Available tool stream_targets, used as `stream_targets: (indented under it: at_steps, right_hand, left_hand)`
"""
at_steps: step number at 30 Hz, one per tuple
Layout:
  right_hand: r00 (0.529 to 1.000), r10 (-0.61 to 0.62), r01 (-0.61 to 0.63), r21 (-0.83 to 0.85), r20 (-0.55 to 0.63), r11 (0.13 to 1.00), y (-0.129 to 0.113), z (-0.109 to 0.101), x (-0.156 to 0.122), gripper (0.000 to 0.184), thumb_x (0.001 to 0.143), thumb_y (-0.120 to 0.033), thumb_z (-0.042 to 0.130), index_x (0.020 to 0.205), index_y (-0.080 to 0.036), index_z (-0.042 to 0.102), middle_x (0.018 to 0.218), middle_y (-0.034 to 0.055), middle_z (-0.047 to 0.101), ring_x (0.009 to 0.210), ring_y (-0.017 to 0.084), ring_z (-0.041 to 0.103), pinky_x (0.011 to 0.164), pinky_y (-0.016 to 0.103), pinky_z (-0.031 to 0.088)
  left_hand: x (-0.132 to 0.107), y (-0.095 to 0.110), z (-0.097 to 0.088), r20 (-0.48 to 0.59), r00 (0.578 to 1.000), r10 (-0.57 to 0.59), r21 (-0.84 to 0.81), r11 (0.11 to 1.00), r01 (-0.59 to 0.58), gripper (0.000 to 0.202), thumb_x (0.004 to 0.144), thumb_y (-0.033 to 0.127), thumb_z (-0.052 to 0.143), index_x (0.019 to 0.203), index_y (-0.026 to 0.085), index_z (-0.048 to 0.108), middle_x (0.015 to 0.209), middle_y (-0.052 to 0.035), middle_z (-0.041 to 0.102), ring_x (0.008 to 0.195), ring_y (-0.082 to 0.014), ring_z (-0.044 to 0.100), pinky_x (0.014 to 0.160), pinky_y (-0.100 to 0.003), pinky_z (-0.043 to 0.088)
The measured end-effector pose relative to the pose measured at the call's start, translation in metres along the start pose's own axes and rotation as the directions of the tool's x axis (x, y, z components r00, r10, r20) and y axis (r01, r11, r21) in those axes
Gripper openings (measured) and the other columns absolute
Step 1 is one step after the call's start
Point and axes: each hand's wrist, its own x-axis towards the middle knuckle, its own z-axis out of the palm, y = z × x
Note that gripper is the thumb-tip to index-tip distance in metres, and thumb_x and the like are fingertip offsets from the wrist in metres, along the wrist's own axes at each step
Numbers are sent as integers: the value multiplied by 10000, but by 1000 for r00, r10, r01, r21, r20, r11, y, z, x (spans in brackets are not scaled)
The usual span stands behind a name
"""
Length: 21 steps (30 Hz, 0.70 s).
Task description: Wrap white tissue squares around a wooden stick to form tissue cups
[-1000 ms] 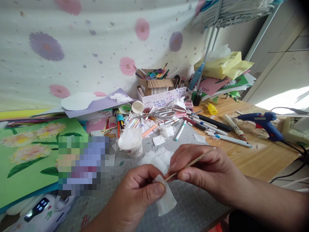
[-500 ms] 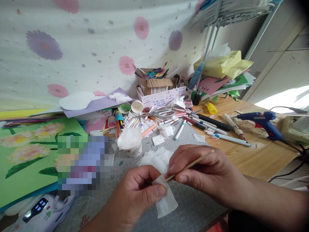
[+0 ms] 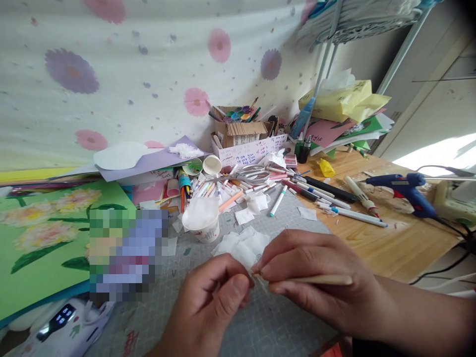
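Note:
My left hand [image 3: 210, 310] and my right hand [image 3: 314, 277] meet low in the middle, above a grey cutting mat [image 3: 275, 322]. My right hand pinches a thin wooden stick [image 3: 323, 280], which now lies almost level and points left. My left hand's thumb and fingers are closed at the stick's tip, on a small white tissue piece that is almost wholly hidden between them. Loose white tissue squares [image 3: 243, 244] lie on the mat just beyond the hands, beside a paper cup [image 3: 201, 219] topped with tissue.
Pens and markers [image 3: 297, 191] and scissors [image 3: 253, 174] are scattered behind the mat. A blue glue gun [image 3: 407, 191] lies at the right on the wooden table [image 3: 405, 243]. A green flower picture [image 3: 44, 233] lies at the left. Cardboard boxes [image 3: 241, 131] and paper stacks [image 3: 342, 111] stand at the back.
The stick swung down from slanting up-right to nearly level. The tissue piece that hung below my left thumb is now drawn up between the fingers and almost hidden.

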Motion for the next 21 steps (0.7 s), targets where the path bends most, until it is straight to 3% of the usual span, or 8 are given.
stream_targets:
  at_steps: [3,7,11,18,21]
  right_hand:
    - [1000,-9,9,-14,24,1000,2,3,0,152,844,-54,592,963,-110,669,842,134,705,826,172,671,737,225,554]
    - [998,-11,15,-56,70,998,4,5,1,182,845,-57,588,998,-119,663,848,127,694,811,160,661,730,217,551]
    - [997,-10,15,-66,81,998,7,6,0,185,839,-38,584,989,-115,660,857,118,693,815,155,658,734,218,547]
    - [997,58,-58,0,-55,998,16,8,-4,130,832,-48,609,929,-106,671,806,92,699,762,142,654,699,234,531]
    - [973,176,-173,34,-149,984,20,6,-6,74,841,-111,627,873,-136,689,787,68,695,737,144,651,677,255,529]
  left_hand:
    - [2,2,5,-20,998,-59,-79,995,57,221,737,424,660,662,220,623,597,16,557,599,-158,487,567,-253,400]
    - [3,7,7,-55,992,-110,20,994,111,185,707,356,694,621,209,622,576,23,548,580,-145,482,548,-236,393]
    - [4,9,7,-66,984,-163,14,986,164,158,728,301,654,601,208,632,540,20,580,569,-151,524,551,-235,408]
    - [7,7,8,-97,985,-144,31,989,148,184,740,242,599,560,204,605,534,28,576,568,-141,525,562,-228,405]
    - [8,7,8,-104,984,-148,25,988,151,177,738,230,587,564,200,609,542,26,584,569,-140,529,572,-230,410]
